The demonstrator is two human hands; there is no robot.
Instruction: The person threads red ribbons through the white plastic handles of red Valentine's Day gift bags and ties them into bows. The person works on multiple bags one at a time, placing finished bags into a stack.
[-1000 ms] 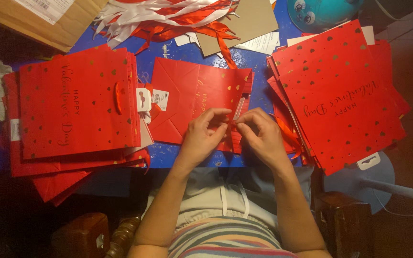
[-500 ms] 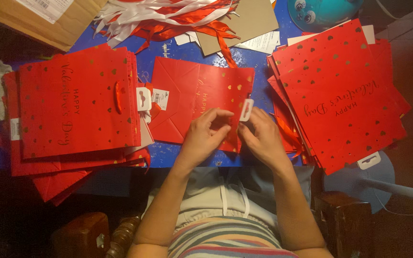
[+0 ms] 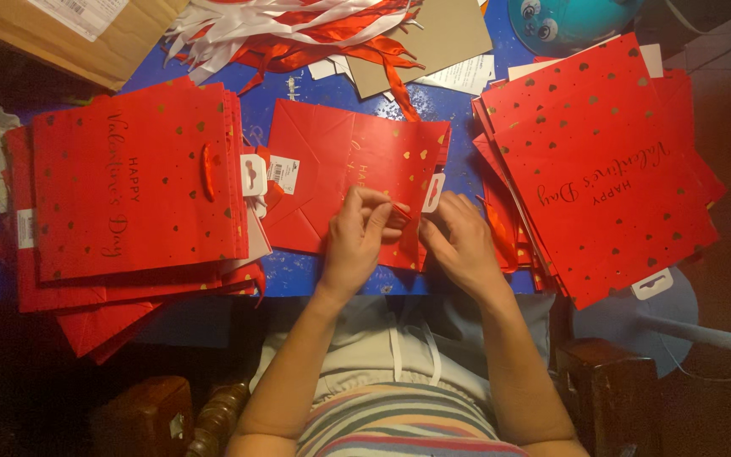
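Both hands meet at the red bag (image 3: 332, 161): our left hand (image 3: 353, 241) pinches its ribbon (image 3: 401, 208), right hand (image 3: 460, 241) fingers curled beside; we keep it taut.

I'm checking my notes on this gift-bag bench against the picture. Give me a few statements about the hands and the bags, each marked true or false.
1. Both hands work at the near edge of the flat red bag in the middle. True: the left hand and the right hand meet there.
2. The middle bag stands upright and open. False: it lies flat on the blue table.
3. A stack of red bags lies on the person's left and another stack on the right. True.
4. The ribbons at the far edge are green. False: they are red and white.
5. The right hand holds scissors. False: no tool shows in it.
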